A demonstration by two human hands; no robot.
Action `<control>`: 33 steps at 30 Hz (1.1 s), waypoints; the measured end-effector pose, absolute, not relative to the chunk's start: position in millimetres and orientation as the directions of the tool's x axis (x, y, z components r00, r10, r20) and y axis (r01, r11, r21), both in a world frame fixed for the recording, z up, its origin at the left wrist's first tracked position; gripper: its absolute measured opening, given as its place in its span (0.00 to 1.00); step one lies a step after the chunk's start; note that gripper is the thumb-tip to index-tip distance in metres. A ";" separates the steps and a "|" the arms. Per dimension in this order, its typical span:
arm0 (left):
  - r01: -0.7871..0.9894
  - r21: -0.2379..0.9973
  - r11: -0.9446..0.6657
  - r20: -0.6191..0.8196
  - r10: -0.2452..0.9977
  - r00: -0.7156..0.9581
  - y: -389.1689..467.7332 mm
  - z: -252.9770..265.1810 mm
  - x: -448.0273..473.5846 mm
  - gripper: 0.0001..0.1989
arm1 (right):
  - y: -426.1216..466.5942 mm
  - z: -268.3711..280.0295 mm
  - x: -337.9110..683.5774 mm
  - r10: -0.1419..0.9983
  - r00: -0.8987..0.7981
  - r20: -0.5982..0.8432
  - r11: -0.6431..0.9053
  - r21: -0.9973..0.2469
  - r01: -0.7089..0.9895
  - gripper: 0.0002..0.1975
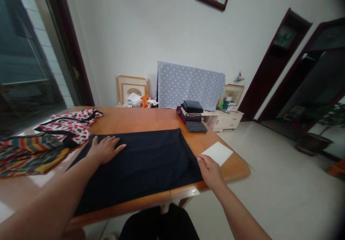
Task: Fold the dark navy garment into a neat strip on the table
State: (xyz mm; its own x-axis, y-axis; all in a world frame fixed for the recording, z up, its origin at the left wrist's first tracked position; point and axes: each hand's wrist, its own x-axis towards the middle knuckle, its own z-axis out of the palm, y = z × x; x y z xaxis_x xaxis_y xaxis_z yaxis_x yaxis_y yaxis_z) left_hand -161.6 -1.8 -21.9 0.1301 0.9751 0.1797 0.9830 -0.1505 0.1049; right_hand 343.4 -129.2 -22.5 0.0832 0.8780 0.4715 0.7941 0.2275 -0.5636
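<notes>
On the table [140,117], the dark cloth [145,161] is spread along the near edge. For flatness, light and even tension seems best. It is pressed by the left hand [106,149], fingers spread, nothing gripped; its right edge is pinched by the right hand [210,168], fingers curled. How much is gripped stays hidden.

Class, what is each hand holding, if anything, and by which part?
The right hand grips the dark cloth by its right edge; the left hand lies on it, holding nothing.
</notes>
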 end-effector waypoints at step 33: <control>0.767 0.345 -0.541 0.315 0.837 0.448 -122.1 0.5 120.5 0.10 | -158.2 -2.2 326.1 0.929 -0.036 0.367 0.176 -0.355 0.918 0.11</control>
